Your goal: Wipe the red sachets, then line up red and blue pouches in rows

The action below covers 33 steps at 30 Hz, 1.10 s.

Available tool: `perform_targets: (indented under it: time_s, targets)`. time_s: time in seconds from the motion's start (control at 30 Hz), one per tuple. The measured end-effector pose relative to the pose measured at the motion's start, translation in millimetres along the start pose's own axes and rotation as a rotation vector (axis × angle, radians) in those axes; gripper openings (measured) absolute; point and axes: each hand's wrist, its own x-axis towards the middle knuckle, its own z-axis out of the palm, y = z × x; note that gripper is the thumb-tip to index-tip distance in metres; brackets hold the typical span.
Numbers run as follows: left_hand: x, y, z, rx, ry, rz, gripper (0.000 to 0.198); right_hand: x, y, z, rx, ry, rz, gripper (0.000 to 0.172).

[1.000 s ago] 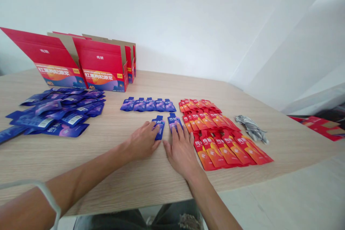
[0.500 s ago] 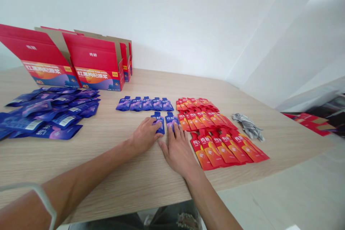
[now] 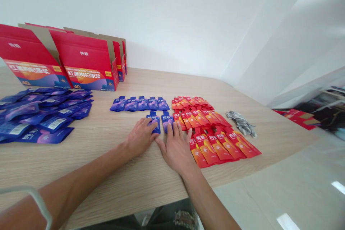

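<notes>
Two blue pouches lie flat side by side on the table before my hands. My left hand (image 3: 141, 137) rests on the left blue pouch (image 3: 154, 122), fingers stretched over its lower part and thumb near its bottom edge. Fingers apart, my right hand (image 3: 176, 147) lies palm down with fingertips on the lower part of the right blue pouch (image 3: 166, 118). Its little finger reaches the edge of the red pouches (image 3: 210, 147), which lie in three overlapping rows. Behind my hands runs a row of several blue pouches (image 3: 142, 104).
A heap of blue pouches (image 3: 48, 113) covers the table's left side. Red printed cartons (image 3: 84, 61) with raised flaps stand behind it. A crumpled striped grey cloth (image 3: 242, 123) lies right of the red pouches. Red flat cardboard (image 3: 299, 118) is beyond the table's right edge.
The view has swung slightly right, so everything sits a little further left. My right fingers have spread a bit, the little finger lifting away from the others. Both pouches stay in place.
</notes>
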Motion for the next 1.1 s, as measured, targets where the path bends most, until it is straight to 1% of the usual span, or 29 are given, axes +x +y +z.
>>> perform_targets:
  time_s: [0.17, 0.3, 0.47, 0.57, 0.77, 0.9, 1.1]
  targets:
    - [0, 1, -1.9, -0.017, 0.016, -0.005, 0.026, 1, -3, -2, -0.011, -0.039, 0.051, 0.078]
    - [0, 1, -1.4, -0.028, 0.035, -0.007, 0.025, 0, -3, 0, -0.013, -0.022, 0.072, 0.081]
    - [-1, 0, -0.6, -0.015, 0.036, 0.012, 0.027, -2, 1, 2, 0.006, 0.033, -0.039, 0.071]
    - [-1, 0, 0.4, -0.001, 0.043, 0.013, 0.027, -2, 0, 0, 0.014, 0.030, -0.079, 0.068]
    - [2, 1, 1.1, 0.006, 0.030, 0.017, 0.026, 3, -2, -4, 0.042, -0.051, -0.074, 0.075]
    - [3, 3, 0.1, 0.033, 0.001, 0.000, 0.028, 7, 1, -2, 0.060, -0.076, -0.080, 0.080]
    - [3, 7, -0.2, 0.044, -0.018, -0.017, 0.026, 12, 7, 4, 0.064, -0.086, -0.137, 0.085]
